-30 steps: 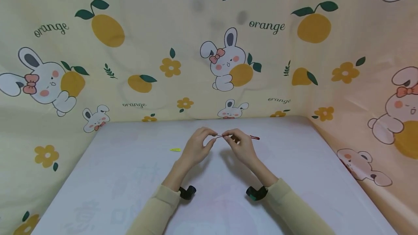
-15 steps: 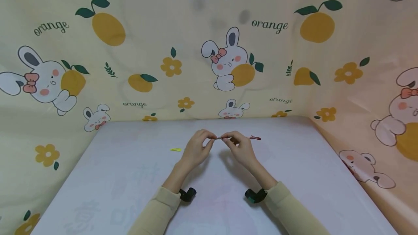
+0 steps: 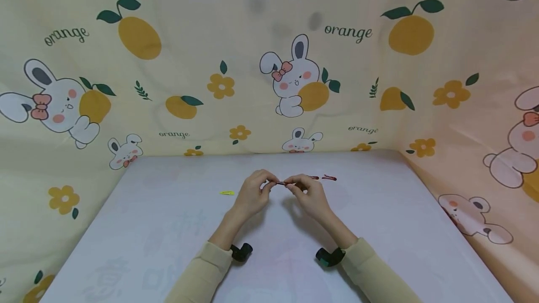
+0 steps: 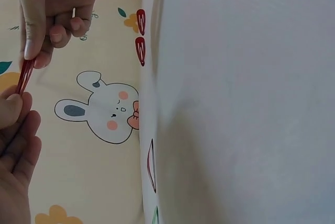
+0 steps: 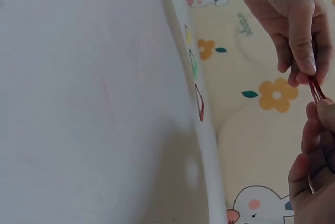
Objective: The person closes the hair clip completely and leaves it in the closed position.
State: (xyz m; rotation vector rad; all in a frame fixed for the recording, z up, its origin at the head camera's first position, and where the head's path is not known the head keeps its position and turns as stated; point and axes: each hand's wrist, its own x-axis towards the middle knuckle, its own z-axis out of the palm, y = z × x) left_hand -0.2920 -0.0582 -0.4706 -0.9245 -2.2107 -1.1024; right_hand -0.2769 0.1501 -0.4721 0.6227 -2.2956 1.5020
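A slim red snap hair clip spans the gap between both hands, above the far part of the white table. My left hand pinches its left end between thumb and fingertips. The other end is pinched by my right hand. In the left wrist view narrow gaps show between the strips of the held red hair clip; fingertips cover its ends. Beyond my right hand lie two more red hair clips, one to the right and one partly behind the hand.
A yellow hair clip lies left of my left hand on the white table. The right wrist view also shows a green clip and a red clip near the table's far edge. A patterned cloth hangs behind.
Both hands have lowered slightly with the clip. Its strips stood apart a second ago; in the head view they now look like one line. Another red clip shows behind my right hand.
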